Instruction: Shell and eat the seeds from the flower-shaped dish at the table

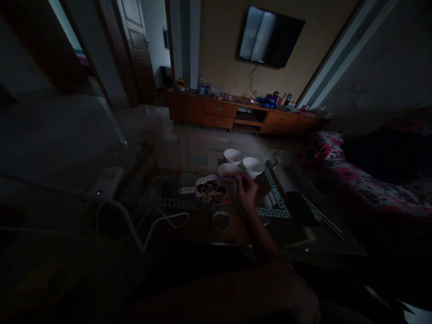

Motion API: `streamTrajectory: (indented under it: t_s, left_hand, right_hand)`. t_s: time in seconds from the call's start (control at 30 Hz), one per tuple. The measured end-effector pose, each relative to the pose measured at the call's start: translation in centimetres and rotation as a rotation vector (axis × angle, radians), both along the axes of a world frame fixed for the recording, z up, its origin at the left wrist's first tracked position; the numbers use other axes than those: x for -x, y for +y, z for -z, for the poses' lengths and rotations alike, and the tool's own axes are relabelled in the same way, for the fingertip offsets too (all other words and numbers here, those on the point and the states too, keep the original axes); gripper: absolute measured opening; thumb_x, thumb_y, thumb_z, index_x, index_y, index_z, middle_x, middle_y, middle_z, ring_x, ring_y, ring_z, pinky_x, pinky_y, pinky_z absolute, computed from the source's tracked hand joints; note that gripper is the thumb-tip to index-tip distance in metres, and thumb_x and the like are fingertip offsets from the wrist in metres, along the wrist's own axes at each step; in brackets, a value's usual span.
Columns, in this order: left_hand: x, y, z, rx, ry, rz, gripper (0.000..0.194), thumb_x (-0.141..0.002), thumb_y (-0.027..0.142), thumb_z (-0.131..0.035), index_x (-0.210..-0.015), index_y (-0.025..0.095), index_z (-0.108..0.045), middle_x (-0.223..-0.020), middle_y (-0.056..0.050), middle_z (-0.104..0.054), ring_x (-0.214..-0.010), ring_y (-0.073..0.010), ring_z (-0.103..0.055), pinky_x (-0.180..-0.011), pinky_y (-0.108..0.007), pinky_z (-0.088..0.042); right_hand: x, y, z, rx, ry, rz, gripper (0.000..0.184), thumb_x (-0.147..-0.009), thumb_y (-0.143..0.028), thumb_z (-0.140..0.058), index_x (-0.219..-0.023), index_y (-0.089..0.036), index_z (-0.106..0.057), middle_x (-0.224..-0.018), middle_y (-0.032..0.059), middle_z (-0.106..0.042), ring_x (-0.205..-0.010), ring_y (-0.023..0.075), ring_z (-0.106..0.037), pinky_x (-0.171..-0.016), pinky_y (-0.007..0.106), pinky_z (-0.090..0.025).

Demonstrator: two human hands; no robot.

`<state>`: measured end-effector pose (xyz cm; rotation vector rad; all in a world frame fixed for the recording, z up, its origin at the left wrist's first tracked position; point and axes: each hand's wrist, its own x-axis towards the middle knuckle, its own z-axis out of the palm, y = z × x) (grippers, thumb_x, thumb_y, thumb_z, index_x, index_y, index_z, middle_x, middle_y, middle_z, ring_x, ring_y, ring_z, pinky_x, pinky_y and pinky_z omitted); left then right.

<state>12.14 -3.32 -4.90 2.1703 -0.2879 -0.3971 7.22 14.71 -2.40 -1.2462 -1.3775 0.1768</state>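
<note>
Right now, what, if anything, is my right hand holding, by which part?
Your right hand seems to pinch a slim utensil, type unclear, near one end, at a white bowl.

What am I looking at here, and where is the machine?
There is no machine: these are a person's bare hands. The single picture comes from a camera worn on their head, looking forward and down in a dim room.

On the glass-topped table with a pale key-pattern border stand three round white bowls, a pale, wavy-edged dish of dark and light pieces, and a small pale bowl of little bits.

The right hand pinches a slim purplish thing at the nearest white bowl; it might be a spoon. The left hand is too dark to read.
</note>
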Motion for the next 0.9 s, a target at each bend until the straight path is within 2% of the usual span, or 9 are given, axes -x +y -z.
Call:
streamTrajectory:
  t_s: [0.1,0.2,0.3,0.4,0.53,0.63,0.73,0.9]
  left_hand:
    - [-0.7,0.2,0.0,0.009,0.022,0.005,0.036,-0.050,0.054,-0.090,-0.066,0.026,-0.076,-0.086,-0.005,-0.076,-0.072,-0.0274,-0.070,-0.055,-0.039,-0.052]
    - [-1.1,0.5,0.1,0.023,0.003,-0.019,0.033,-0.052,0.050,-0.092,-0.065,0.025,-0.075,-0.085,-0.005,-0.075,-0.075,-0.0276,-0.071,-0.057,-0.038,-0.054]
    - [-0.8,0.7,0.1,0.045,-0.018,-0.023,0.024,-0.061,0.039,-0.091,-0.067,0.023,-0.074,-0.088,-0.003,-0.075,-0.083,-0.0256,-0.073,-0.067,-0.037,-0.059]
    - [0.1,0.5,0.0,0.042,-0.007,-0.023,0.020,-0.074,0.030,-0.088,-0.083,0.018,-0.074,-0.098,-0.005,-0.075,-0.095,-0.0227,-0.072,-0.085,-0.038,-0.062]
    - [1.2,0.1,-0.4,0.006,0.024,-0.060,0.029,-0.093,0.039,-0.078,-0.108,0.015,-0.071,-0.113,-0.009,-0.072,-0.105,-0.0221,-0.069,-0.093,-0.043,-0.061]
    - [1.4,0.4,-0.7,0.011,0.035,-0.068,0.027,-0.095,0.037,-0.076,-0.111,0.016,-0.071,-0.119,-0.009,-0.071,-0.109,-0.0224,-0.068,-0.095,-0.041,-0.060]
    - [1.2,0.9,-0.7,0.031,0.027,-0.057,0.019,-0.090,0.027,-0.080,-0.104,0.016,-0.072,-0.121,-0.007,-0.072,-0.111,-0.0218,-0.068,-0.095,-0.039,-0.060]
    - [0.6,1.1,-0.3,0.045,-0.006,-0.055,0.012,-0.087,0.019,-0.081,-0.094,0.015,-0.072,-0.111,-0.005,-0.074,-0.106,-0.0204,-0.070,-0.092,-0.037,-0.061]
  right_hand:
    - [1.7,-0.5,0.4,0.039,-0.121,-0.294,0.029,-0.099,-0.046,-0.065,-0.094,-0.021,-0.079,-0.086,0.0059,-0.080,-0.073,0.0217,-0.074,-0.068,0.030,-0.057]
    - [2.7,-0.8,0.5,0.058,-0.209,-0.417,0.023,-0.099,-0.039,-0.065,-0.095,-0.022,-0.080,-0.089,0.0057,-0.081,-0.076,0.0218,-0.076,-0.071,0.031,-0.059]
    - [2.8,-0.9,0.4,0.072,-0.247,-0.407,0.022,-0.098,-0.038,-0.065,-0.095,-0.023,-0.081,-0.089,0.0059,-0.082,-0.077,0.0221,-0.077,-0.070,0.031,-0.059]
    - [2.6,-0.8,0.3,0.087,-0.265,-0.401,0.022,-0.097,-0.038,-0.066,-0.095,-0.023,-0.081,-0.090,0.0066,-0.082,-0.076,0.0231,-0.077,-0.070,0.032,-0.059]
    - [2.7,-0.9,0.3,0.112,-0.261,-0.405,0.023,-0.098,-0.040,-0.065,-0.095,-0.023,-0.081,-0.091,0.0064,-0.083,-0.078,0.0245,-0.077,-0.073,0.034,-0.060]
    - [2.8,-0.9,0.4,0.144,-0.265,-0.404,0.026,-0.098,-0.042,-0.064,-0.096,-0.023,-0.081,-0.092,0.0069,-0.083,-0.081,0.0251,-0.077,-0.074,0.035,-0.061]
    - [2.8,-0.8,0.6,0.156,-0.279,-0.407,0.027,-0.098,-0.043,-0.063,-0.097,-0.024,-0.082,-0.094,0.0067,-0.083,-0.083,0.0253,-0.078,-0.075,0.036,-0.061]
    - [2.7,-0.7,0.6,0.153,-0.293,-0.411,0.028,-0.099,-0.042,-0.061,-0.097,-0.024,-0.081,-0.097,0.0069,-0.083,-0.086,0.0258,-0.078,-0.077,0.036,-0.061]
